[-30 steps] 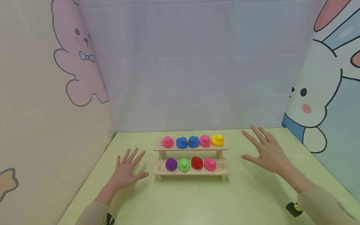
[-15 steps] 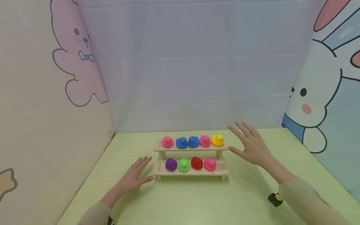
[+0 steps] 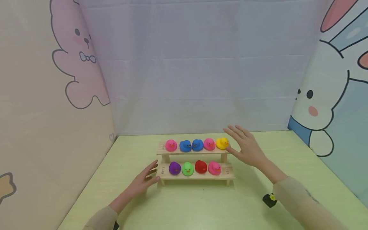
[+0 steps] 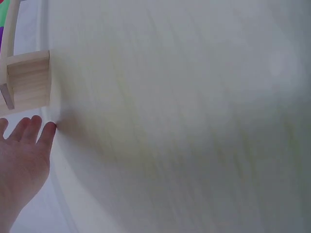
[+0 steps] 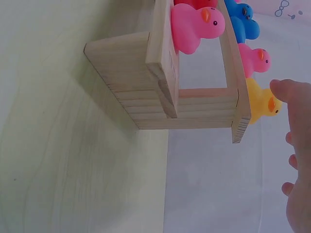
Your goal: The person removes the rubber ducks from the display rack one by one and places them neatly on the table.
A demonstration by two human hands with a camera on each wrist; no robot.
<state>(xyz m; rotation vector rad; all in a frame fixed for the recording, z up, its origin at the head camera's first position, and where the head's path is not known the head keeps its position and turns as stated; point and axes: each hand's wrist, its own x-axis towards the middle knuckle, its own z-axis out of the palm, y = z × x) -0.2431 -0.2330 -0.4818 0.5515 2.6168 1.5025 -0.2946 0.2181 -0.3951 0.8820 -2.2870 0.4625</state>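
Note:
A two-tier wooden rack (image 3: 195,179) carries rubber ducks. On its upper tier are a pink duck (image 3: 171,145), two blue ducks, another pink one and a yellow duck (image 3: 222,143) at the right end. The lower tier bears a purple duck (image 3: 174,168), a green duck (image 3: 187,168), a red duck (image 3: 201,166) and a pink duck (image 3: 214,168). My right hand (image 3: 248,148), fingers spread, is at the yellow duck's right side; whether the thumb touches it I cannot tell. Beside the lower tier's left end, my left hand (image 3: 142,180) holds nothing, its fingers extended.
The rack stands on a pale green table (image 3: 184,207). A whitish cloth wall (image 3: 201,64) rises behind it, and side walls with cartoon figures stand at left and right. A small black object (image 3: 269,200) is beside the right sleeve.
My right hand has moved left, up to the yellow duck. The left hand has shifted right toward the rack, its fingers closer together. The ducks stay in place.

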